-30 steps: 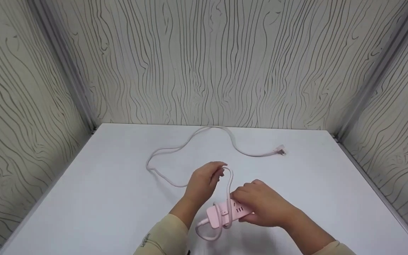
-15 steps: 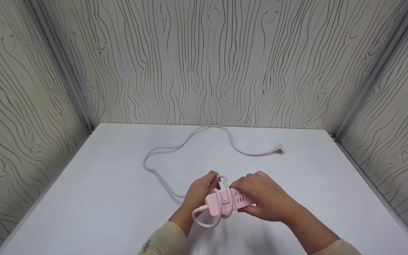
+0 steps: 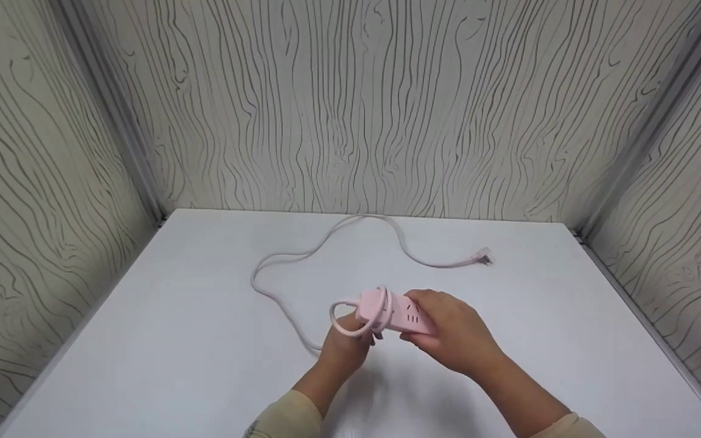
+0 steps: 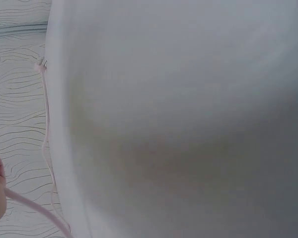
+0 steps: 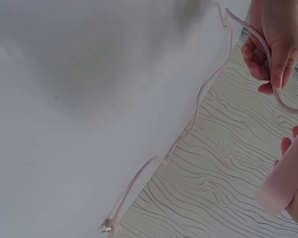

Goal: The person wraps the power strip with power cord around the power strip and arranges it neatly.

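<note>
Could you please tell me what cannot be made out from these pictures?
- Head view: the power strip's right end, covered by the right hand.
- Head view: part of the left hand, hidden behind the power strip.
- Head view: the plug's prongs, too small to count.
- Head view: the print on the left sleeve, cut off by the bottom edge.
- Right wrist view: the power strip's cord end, beyond the right edge.

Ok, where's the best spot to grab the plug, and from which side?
Probably its body, pinched from above: in the head view the plug lies on the table, prongs at its right end, cord leaving its left, and nothing covers its top.
</note>
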`<state>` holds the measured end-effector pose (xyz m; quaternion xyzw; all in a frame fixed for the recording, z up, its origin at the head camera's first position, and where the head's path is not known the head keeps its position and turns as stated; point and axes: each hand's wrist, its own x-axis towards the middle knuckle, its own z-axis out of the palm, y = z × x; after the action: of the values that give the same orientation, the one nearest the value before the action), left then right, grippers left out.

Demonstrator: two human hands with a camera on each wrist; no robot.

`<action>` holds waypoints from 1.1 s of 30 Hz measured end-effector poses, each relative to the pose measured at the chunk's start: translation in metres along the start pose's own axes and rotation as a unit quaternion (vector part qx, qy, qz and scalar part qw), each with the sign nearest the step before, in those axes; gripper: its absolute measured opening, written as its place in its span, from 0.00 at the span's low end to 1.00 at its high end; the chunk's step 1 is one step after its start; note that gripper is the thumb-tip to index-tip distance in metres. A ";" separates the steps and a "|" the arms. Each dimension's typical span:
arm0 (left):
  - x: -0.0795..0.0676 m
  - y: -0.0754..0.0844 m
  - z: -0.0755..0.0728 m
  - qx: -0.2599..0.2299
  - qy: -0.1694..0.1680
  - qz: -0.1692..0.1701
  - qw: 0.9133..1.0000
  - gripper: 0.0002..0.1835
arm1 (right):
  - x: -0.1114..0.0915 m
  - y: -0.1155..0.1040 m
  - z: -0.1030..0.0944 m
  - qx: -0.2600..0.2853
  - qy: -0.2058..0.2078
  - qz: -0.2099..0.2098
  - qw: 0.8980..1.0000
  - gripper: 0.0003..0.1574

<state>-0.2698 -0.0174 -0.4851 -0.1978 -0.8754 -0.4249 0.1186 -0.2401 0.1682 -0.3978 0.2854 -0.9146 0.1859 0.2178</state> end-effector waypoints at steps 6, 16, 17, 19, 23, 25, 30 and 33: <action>-0.005 0.006 0.006 -0.014 -0.021 -0.020 0.999 0.08 | 0.004 -0.009 0.007 -0.028 -0.003 0.045 0.999 0.30; -0.009 0.012 0.006 0.087 -0.002 0.060 0.994 0.08 | 0.005 -0.005 0.011 -0.085 0.012 0.070 0.994 0.30; -0.009 0.012 0.006 0.088 -0.005 0.060 0.994 0.08 | 0.005 -0.004 0.012 -0.091 0.010 0.074 0.993 0.30; -0.009 0.013 0.005 0.088 -0.010 0.060 0.994 0.08 | 0.004 -0.003 0.012 -0.107 0.007 0.077 0.991 0.30; -0.009 0.015 0.003 0.081 -0.021 0.055 0.995 0.08 | 0.004 -0.002 0.014 -0.140 0.010 0.068 0.988 0.29; -0.009 0.016 0.002 0.075 -0.026 0.053 0.995 0.08 | 0.004 -0.001 0.014 -0.150 0.012 0.067 0.986 0.29; -0.009 0.018 0.000 0.049 -0.044 0.036 0.997 0.09 | 0.004 0.001 0.015 -0.163 -0.002 0.076 0.984 0.30; -0.010 0.018 -0.001 0.002 -0.061 0.011 0.998 0.10 | 0.004 0.001 0.015 -0.166 -0.020 0.081 0.983 0.31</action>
<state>-0.2526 -0.0105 -0.4752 -0.2325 -0.8795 -0.4093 0.0699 -0.2484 0.1601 -0.4085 0.1739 -0.9570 0.0427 0.2282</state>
